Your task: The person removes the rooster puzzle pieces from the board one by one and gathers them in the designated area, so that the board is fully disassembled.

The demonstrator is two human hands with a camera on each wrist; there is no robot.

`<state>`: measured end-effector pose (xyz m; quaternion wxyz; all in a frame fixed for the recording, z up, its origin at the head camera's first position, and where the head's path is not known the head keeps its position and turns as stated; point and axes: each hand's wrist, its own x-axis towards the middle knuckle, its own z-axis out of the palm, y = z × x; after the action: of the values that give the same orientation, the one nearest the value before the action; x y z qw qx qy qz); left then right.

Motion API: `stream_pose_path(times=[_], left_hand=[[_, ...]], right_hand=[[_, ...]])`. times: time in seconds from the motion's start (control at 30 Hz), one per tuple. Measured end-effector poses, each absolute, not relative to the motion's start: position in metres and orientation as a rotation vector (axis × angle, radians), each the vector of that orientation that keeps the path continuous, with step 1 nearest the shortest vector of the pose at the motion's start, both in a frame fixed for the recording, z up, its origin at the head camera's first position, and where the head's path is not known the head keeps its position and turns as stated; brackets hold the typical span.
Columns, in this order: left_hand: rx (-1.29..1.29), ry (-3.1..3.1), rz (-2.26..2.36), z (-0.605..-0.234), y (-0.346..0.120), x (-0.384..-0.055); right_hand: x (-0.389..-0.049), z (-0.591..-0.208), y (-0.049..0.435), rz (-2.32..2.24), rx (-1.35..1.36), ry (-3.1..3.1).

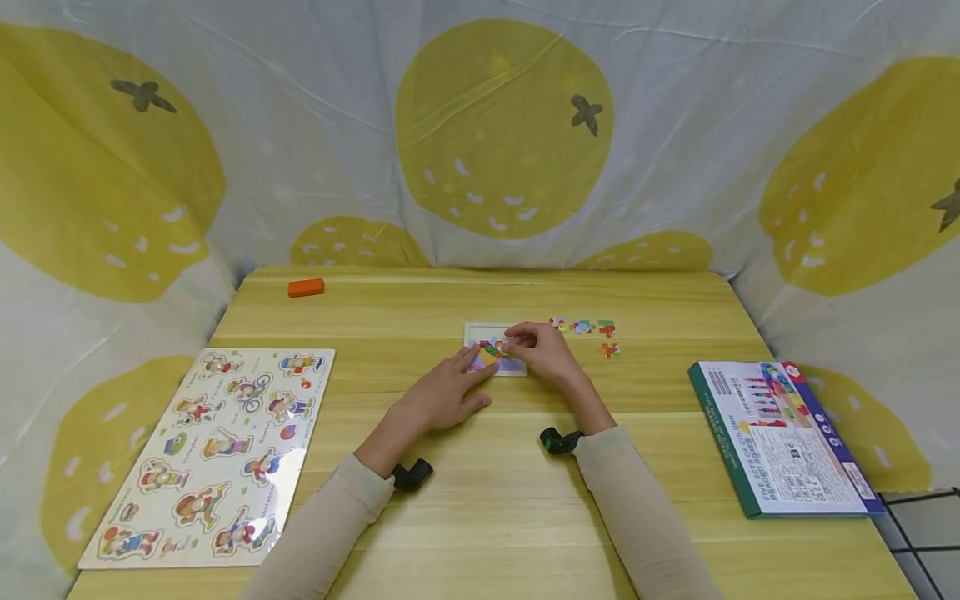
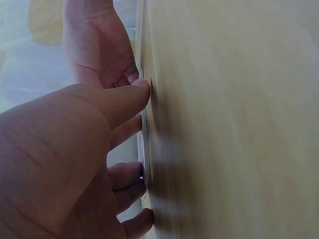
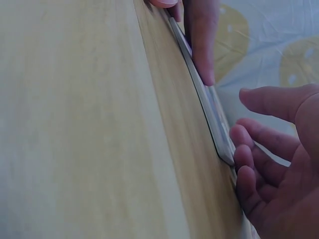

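A small puzzle board with a pale frame and a colourful picture lies on the wooden table. My left hand rests on its left and front part, fingers spread and fairly straight over the picture. Over the right side of the board is my right hand, its fingers loosely bent. In the right wrist view, the right thumb stands apart from the other fingers, with no piece showing between them. These lower fingertips are right at the corner of the board. Both hands hide parts of the picture.
Several loose jigsaw pieces lie just beyond and right of the right hand. A large picture board with cartoon figures is at the left, a boxed set at the right. An orange block sits at the back left, before a patterned curtain.
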<state>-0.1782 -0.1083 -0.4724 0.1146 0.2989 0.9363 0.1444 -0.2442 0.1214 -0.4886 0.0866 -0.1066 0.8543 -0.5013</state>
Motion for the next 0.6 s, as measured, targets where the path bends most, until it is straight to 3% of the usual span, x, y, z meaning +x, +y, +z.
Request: stream_pose_path(times=[0.6], left_hand=[[0.895, 2.748, 0.423, -0.4696, -0.1077, -0.1776]], right_hand=[[-0.2447, -0.4929, 0.1145, -1.392, -0.314, 2.6]])
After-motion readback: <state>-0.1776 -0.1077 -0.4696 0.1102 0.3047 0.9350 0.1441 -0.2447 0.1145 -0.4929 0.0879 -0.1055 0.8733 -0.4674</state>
